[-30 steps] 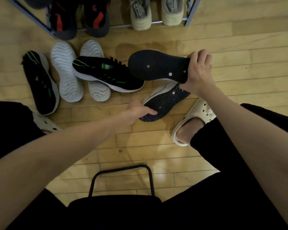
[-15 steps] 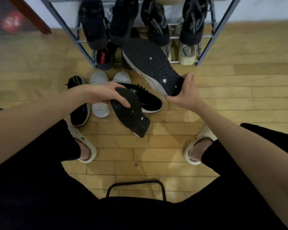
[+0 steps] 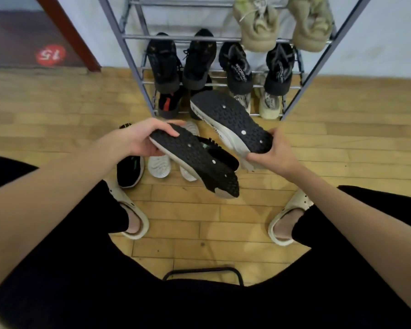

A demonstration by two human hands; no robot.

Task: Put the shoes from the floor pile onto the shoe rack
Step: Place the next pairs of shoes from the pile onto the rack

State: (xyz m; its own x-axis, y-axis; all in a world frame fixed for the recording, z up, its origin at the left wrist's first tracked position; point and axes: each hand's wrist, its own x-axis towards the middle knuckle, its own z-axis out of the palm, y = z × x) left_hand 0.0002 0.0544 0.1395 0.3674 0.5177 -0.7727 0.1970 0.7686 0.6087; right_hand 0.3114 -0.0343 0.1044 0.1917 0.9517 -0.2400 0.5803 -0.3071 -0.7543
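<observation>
Filling the metal shoe rack (image 3: 138,65): two beige sneakers (image 3: 282,24) on top, four black shoes (image 3: 220,65) on the middle tier, more pairs below. Left hand (image 3: 140,138) grips one black sneaker (image 3: 197,162) sole-up, long axis slanting down toward the right. Right hand (image 3: 274,153) grips its mate (image 3: 230,119), sole-up, far end angled up-left at the rack. Remaining shoes (image 3: 157,162) lie on the wooden floor (image 3: 57,115).

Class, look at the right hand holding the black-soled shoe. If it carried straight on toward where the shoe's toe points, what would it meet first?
Probably the shoe rack: the right hand aims its black-soled shoe up and left, toward the lower tiers where black sneakers sit. Depth is unclear, so which tier comes first cannot be told.
</observation>
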